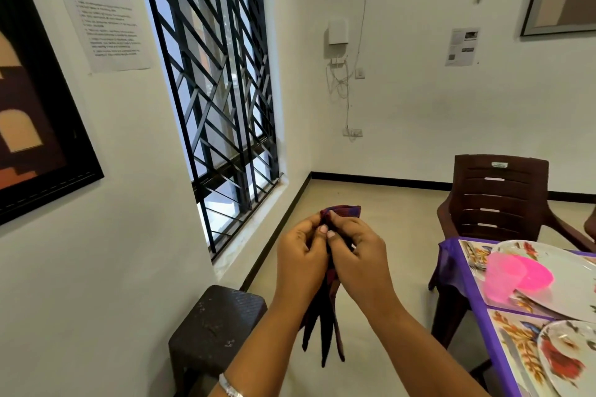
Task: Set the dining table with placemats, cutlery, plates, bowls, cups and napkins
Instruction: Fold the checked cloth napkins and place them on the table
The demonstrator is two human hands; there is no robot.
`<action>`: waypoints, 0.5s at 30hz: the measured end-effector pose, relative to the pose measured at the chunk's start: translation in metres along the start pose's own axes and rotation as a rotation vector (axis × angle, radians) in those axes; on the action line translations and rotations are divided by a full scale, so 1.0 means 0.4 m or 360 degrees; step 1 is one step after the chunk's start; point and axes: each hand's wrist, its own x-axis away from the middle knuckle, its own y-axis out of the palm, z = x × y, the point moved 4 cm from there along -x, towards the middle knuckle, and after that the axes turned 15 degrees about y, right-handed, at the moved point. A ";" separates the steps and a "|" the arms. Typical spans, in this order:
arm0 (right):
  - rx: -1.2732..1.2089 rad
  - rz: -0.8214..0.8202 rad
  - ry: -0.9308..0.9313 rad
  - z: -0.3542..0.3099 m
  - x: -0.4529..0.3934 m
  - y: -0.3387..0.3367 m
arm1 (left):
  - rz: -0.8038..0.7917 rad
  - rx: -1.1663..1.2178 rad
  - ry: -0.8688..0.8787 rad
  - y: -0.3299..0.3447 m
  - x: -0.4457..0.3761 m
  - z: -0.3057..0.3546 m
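Left of the table (458, 271), above a dark stool (216, 325), the left hand (300, 261) and right hand (358, 264) pinch a dark purple napkin (322, 332) – fingers curled round its top edge, folds hanging – while plates (561, 258) and a pink bowl (516, 274) sit on the table.

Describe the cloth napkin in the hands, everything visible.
The napkin is dark maroon and purple woven cloth, bunched lengthwise. The left hand and right hand pinch it near its top, where a purple fold shows above the fingers. Its loose ends hang between the forearms, over the floor, away from the table.
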 end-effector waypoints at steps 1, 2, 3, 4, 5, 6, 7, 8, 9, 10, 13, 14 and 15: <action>-0.0096 -0.0060 0.0041 -0.001 0.003 0.001 | -0.0017 0.0040 -0.0004 0.000 0.002 -0.002; -0.0183 -0.0130 0.0081 -0.003 0.006 0.001 | -0.0038 0.0067 -0.0002 -0.001 0.004 -0.004; -0.0233 -0.0197 0.0110 -0.006 0.006 -0.001 | -0.0068 0.0081 0.0009 -0.001 0.006 -0.006; -0.0235 -0.0259 0.0117 -0.010 0.005 -0.002 | -0.0098 0.0078 0.0031 -0.001 0.006 -0.008; -0.0190 -0.0311 0.0108 -0.014 0.003 -0.005 | -0.0114 0.0058 0.0055 -0.003 0.005 -0.010; -0.0114 -0.0349 0.0080 -0.017 0.001 -0.008 | -0.0106 0.0031 0.0076 -0.007 0.001 -0.015; -0.0017 -0.0363 0.0034 -0.021 -0.001 -0.013 | -0.0075 0.0006 0.0088 -0.015 -0.003 -0.021; 0.0103 -0.0335 -0.0032 -0.023 -0.006 -0.023 | -0.0035 -0.0024 0.0100 -0.024 -0.008 -0.027; 0.0261 -0.0260 -0.0111 -0.024 -0.016 -0.038 | -0.0003 -0.0061 0.0121 -0.033 -0.014 -0.029; 0.0463 -0.0157 -0.0185 -0.023 -0.031 -0.058 | 0.0012 -0.0096 0.0144 -0.042 -0.019 -0.028; 0.1050 -0.0030 -0.0060 -0.002 -0.086 -0.123 | -0.0035 -0.0113 0.0203 -0.066 -0.034 -0.009; 0.1092 -0.0099 0.0086 0.007 -0.100 -0.140 | -0.0049 -0.0116 0.0222 -0.076 -0.040 -0.002; 0.0989 -0.0219 0.0226 0.015 -0.107 -0.151 | -0.0047 -0.0126 0.0239 -0.087 -0.046 0.003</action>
